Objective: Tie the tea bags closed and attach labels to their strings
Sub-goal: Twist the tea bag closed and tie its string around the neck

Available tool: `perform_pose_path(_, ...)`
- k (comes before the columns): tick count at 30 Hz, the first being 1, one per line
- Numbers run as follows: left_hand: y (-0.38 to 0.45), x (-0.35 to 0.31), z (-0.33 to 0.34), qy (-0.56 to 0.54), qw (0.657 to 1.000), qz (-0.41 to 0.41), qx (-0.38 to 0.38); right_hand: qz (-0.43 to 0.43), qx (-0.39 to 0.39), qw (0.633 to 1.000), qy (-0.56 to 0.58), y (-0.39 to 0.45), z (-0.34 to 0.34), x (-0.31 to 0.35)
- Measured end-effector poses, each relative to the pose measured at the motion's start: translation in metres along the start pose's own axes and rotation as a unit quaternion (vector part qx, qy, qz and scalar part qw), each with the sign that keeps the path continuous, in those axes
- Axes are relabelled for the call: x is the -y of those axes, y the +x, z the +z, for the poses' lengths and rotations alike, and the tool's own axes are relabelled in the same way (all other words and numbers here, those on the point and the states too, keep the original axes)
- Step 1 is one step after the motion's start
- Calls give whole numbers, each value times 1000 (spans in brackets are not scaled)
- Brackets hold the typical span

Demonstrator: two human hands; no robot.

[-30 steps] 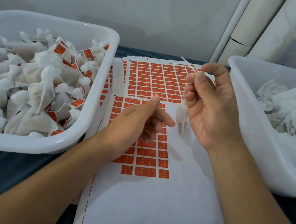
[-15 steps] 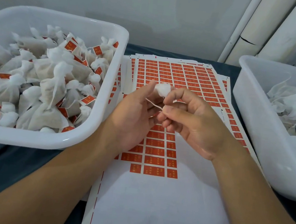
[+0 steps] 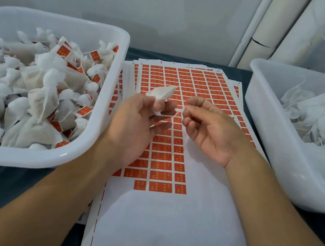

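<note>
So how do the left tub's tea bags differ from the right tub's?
The left tub's bags carry orange labels and look gathered at the neck; the right tub's bags show no labels and lie looser, with strings trailing. The left tub looks fuller than the right tub. Both hold white bags.

Two bare forearms are seen, reaching in from the lower edge of the view. No sleeve is worn on either as far as the view shows. The left hand (image 3: 134, 123) and the right hand (image 3: 209, 129) are uncovered, without gloves. The fingernails that show are cut short and left unpainted.
</note>
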State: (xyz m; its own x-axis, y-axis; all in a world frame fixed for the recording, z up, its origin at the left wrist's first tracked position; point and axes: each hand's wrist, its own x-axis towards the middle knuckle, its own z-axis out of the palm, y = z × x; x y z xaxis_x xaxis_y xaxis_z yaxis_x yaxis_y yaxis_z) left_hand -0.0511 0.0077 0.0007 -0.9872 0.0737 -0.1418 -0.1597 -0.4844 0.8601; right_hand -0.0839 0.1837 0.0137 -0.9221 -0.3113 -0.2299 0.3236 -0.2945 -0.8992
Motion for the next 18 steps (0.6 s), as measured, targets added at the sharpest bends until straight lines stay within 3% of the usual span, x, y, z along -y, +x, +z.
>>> perform_pose_path(4,-3,2,12,139,990,-23,-8,-23,-23,995,99,-1,0,2)
perform_pose_path(7,-6,4,13,327,945,-27,-12,-72,-40,992,99,-2,1,4)
perform_pose_path(12,-5,12,5,518,854,52,3,-188,-40,976,-100,-5,4,3)
perform_pose_path(15,-2,18,3,562,820,106,14,-277,-5,928,-249,-7,6,1)
perform_pose_path(18,-3,21,2,574,797,181,41,-325,53,890,-316,-11,10,-2)
